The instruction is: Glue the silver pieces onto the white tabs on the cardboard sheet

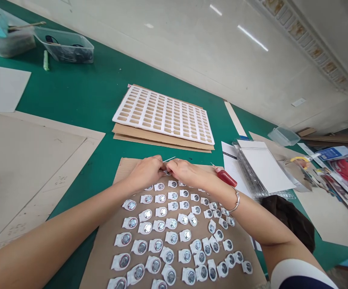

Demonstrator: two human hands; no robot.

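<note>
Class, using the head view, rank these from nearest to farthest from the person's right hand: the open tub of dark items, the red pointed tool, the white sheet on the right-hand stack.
From the right hand:
1. Red pointed tool: just to its right.
2. White sheet: farther right, atop the stack.
3. Open tub: far left, near the wall.

The view is looking forward and down from the wearer's head — near the cardboard sheet [100,261], tilting so the green table [101,84] is slanting down rightward — and taking in the wall [176,44] beyond
</note>
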